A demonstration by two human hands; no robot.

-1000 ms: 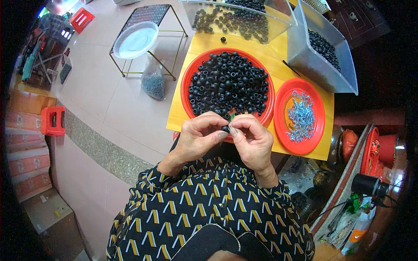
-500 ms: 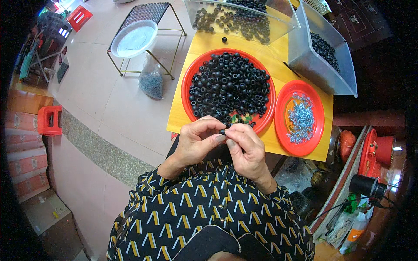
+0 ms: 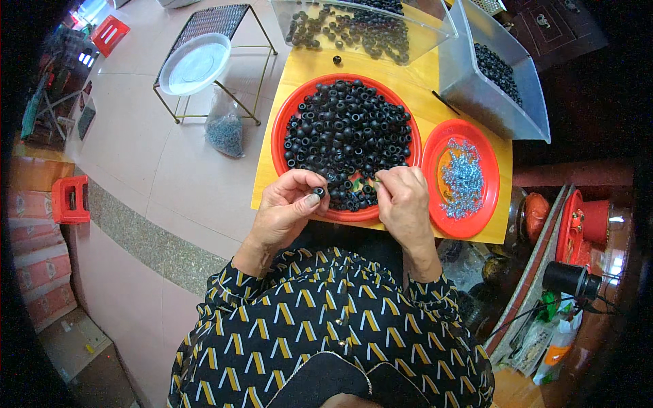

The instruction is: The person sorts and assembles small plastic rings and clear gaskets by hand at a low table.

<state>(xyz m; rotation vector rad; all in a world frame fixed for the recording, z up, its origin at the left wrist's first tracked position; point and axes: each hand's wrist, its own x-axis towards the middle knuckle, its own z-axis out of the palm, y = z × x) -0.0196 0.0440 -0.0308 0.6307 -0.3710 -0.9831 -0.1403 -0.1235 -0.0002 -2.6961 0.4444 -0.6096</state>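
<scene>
My left hand [image 3: 289, 204] is closed, with a small black bead [image 3: 318, 192] pinched between thumb and fingertips, its hole facing up. It is over the near left rim of a round red tray [image 3: 278, 129] heaped with black beads [image 3: 343, 126]. My right hand [image 3: 406, 204] is closed in a pinch at the tray's near right edge. Something tiny may be between its fingertips; I cannot make out what. To its right is a smaller red plate [image 3: 493, 163] with a pile of small, clear bluish pieces [image 3: 464, 178].
Two clear plastic bins with black beads, one [image 3: 425, 27] at the far edge and one [image 3: 469, 81] at the right, stand on the yellow table [image 3: 309, 64]. A loose bead [image 3: 337, 60] and a thin dark stick [image 3: 445, 103] lie there. A stool [image 3: 211, 27] holds a white lid [image 3: 196, 64].
My hands have moved apart from their meeting point at the tray's near edge. The left keeps the black bead and has gone left; the right has gone right and slightly away from me.
</scene>
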